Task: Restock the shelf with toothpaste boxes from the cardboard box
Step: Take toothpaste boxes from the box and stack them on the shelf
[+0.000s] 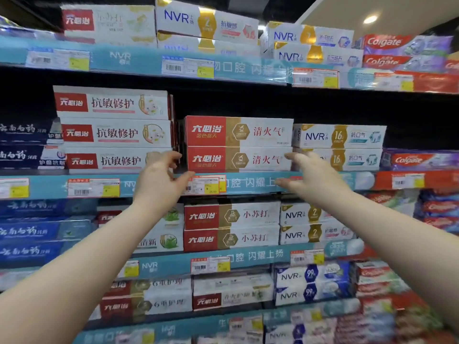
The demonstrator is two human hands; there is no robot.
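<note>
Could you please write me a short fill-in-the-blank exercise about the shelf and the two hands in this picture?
1. The red and gold stack between the two hands is ___ boxes high.
2. The stack of white boxes with red labels beside the left hand is ___ boxes high.
3. Both the left hand and the right hand are ___, holding no box.
4. The purple box at the right end of that shelf bears the brand name ___.

Missing words: two; three; open; Colgate
</note>
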